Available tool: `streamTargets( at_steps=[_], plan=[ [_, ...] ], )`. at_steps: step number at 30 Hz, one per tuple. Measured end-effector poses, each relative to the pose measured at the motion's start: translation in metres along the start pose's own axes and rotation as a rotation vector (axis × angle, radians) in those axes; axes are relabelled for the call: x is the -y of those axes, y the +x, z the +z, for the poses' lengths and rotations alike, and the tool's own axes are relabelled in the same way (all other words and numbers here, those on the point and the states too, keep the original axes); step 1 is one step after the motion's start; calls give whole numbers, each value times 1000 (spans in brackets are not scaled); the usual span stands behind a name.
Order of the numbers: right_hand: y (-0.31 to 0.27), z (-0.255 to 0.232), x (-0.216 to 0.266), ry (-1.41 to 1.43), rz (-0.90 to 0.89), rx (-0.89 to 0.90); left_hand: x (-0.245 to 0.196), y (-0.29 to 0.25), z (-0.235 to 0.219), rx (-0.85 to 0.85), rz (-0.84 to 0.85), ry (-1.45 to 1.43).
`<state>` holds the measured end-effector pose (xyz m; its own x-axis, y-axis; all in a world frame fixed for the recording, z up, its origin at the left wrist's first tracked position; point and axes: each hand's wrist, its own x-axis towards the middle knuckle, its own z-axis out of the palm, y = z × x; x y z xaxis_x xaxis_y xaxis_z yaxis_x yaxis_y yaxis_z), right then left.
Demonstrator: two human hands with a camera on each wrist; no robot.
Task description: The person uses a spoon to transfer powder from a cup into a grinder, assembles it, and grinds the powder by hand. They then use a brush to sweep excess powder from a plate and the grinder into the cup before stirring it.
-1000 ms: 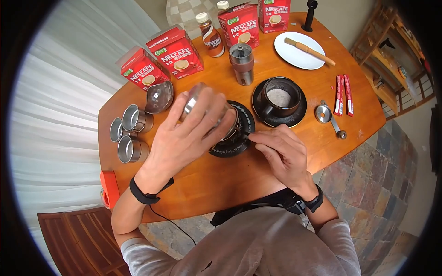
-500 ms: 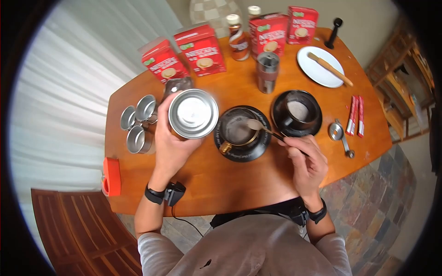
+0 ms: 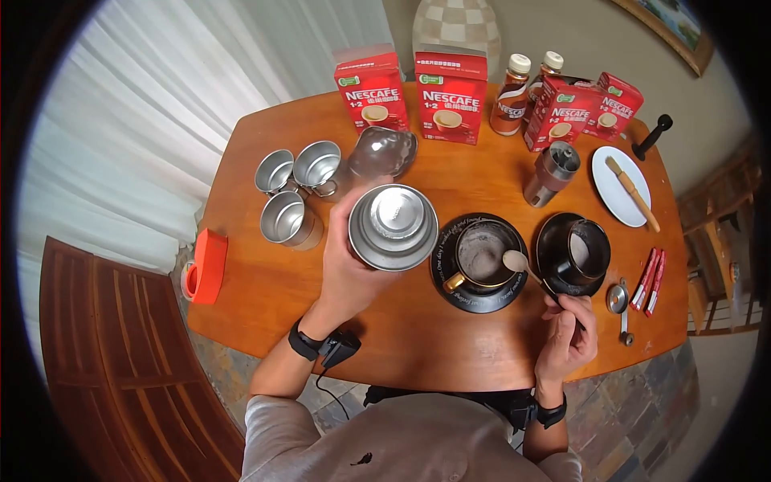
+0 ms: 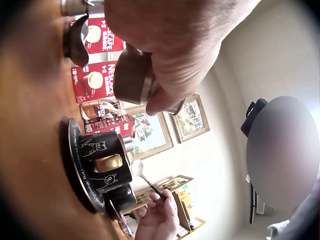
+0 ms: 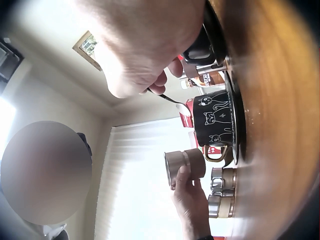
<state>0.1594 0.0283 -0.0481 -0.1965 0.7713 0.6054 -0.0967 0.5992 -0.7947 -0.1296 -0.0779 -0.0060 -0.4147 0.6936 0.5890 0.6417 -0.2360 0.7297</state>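
Observation:
My left hand [image 3: 347,277] grips a stepped stainless steel cup [image 3: 393,227], raised left of the black cup with a gold handle [image 3: 484,254]. In the right wrist view the steel cup [image 5: 185,165] is tilted, fingers and thumb round its side. My right hand [image 3: 569,337] pinches the dark handle of a spoon [image 3: 516,261], its pale bowl over the rim of the gold-handled cup. Greyish powdery stuff coats that cup's inside. White cat drawings cover its outer wall [image 5: 212,120], and it stands on a black saucer [image 3: 450,287] with white lettering.
A second black cup [image 3: 590,249] with pale powder stands at the right. Several steel cups [image 3: 291,218] and a clear bowl [image 3: 384,153] are at the left. Behind are red coffee boxes [image 3: 450,100], bottles [image 3: 510,96], a coffee grinder [image 3: 552,175] and a plate [image 3: 610,197] with a brush.
The left hand has lifted the steel cup from over the gold-handled cup and moved it left, turned toward the head camera. The spoon has risen to the cup's rim. The head view has shifted left.

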Motion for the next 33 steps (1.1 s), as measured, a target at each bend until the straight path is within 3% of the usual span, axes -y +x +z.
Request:
streamTargets(
  at_steps=[5, 11, 14, 22, 26, 27, 33],
  plan=[
    [-5, 0, 0, -10, 5, 18, 0, -1, -1, 30, -106, 3],
    [-6, -4, 0, -65, -13, 93, 5, 0, -2, 130, -429, -185],
    [-5, -5, 0, -76, -16, 104, 9, 0, -4, 75, -513, -279],
    [-5, -2, 2, -56, 0, 58, 27, -9, -18, 52, -584, -231],
    [-6, -2, 1, -57, -7, 62, 12, -20, -26, 0, -657, -254],
    [-6, -1, 2, -56, 11, 57, 16, -25, -33, 67, -609, -119],
    [-8, -3, 2, -45, 21, 120, -6, -51, -49, 7, -650, 47]
  ],
)
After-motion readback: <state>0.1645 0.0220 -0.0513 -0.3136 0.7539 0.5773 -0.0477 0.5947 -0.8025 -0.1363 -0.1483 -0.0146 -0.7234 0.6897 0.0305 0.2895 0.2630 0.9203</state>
